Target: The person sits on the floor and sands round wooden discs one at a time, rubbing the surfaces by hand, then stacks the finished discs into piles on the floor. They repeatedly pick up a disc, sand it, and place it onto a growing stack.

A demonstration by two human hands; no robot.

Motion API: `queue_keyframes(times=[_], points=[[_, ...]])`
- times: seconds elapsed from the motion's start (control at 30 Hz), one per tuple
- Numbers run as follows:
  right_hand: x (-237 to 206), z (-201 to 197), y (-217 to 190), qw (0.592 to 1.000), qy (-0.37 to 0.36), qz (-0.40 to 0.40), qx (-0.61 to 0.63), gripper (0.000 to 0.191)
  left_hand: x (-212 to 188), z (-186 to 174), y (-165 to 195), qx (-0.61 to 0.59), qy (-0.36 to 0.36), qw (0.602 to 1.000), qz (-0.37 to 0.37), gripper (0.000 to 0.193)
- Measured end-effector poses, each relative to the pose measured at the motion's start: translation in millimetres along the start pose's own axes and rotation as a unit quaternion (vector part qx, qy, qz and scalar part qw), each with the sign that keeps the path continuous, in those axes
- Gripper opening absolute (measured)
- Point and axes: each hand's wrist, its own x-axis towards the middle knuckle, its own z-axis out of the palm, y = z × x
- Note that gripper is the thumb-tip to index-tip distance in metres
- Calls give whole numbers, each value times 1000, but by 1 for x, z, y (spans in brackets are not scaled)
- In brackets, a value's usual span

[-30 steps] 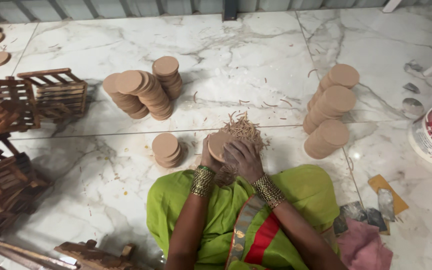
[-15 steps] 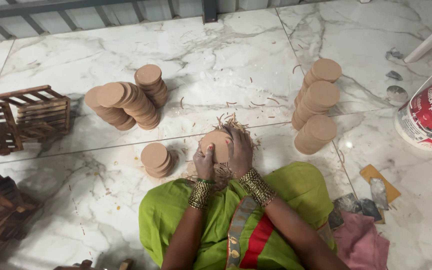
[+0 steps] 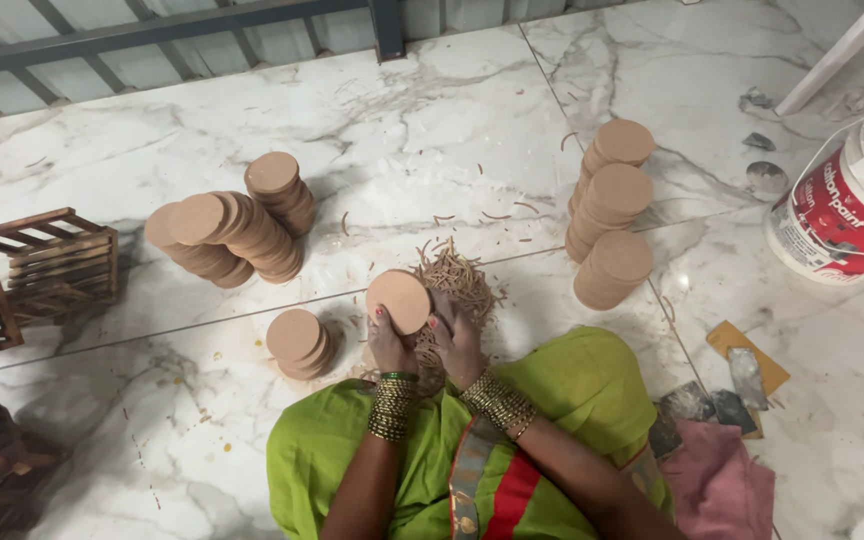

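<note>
A person in green cloth sits on a white marble floor (image 3: 432, 130) and holds one round brown wooden disc (image 3: 399, 300) up between both hands, just above the lap. The left hand (image 3: 390, 345) grips the disc's lower left edge with its fingers curled shut around it, a stack of gold and green bangles (image 3: 391, 407) on the wrist. The right hand (image 3: 459, 345) closes on the disc's lower right edge, gold bangles on that wrist too. Directly behind the disc and touching the right hand lies a heap of thin curled wood shavings (image 3: 460, 280). Just left of the disc stands a short stack of discs (image 3: 299, 343). Farther left of the disc, a leaning pile of discs (image 3: 222, 240) slumps against an upright stack (image 3: 277, 190). Right of the disc, well apart, three taller stacks (image 3: 612, 210) stand in a row, touching one another. A white paint bucket (image 3: 852, 200) with a red label sits far right of the disc, and dark wooden slatted crates (image 3: 47, 265) sit far left. Scraps of sandpaper (image 3: 742, 365) lie on the floor to the lower right of the disc, beside a pink cloth (image 3: 717, 480).
</note>
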Motion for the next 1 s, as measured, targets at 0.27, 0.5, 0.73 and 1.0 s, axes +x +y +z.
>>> queue_keyframes(times=[0.27,0.5,0.73,1.0], points=[[20,-42,36,940,147,238,197,44,6,-20,-36,400,-161,902,-6,20],[51,-182,70,838,409,257,251,29,32,-7,42,615,-39,786,45,19],[52,-265,90,776,546,252,190,37,65,-32,146,774,103,606,151,31],[54,-260,102,850,459,226,124,51,77,-45,128,849,134,504,-81,122]])
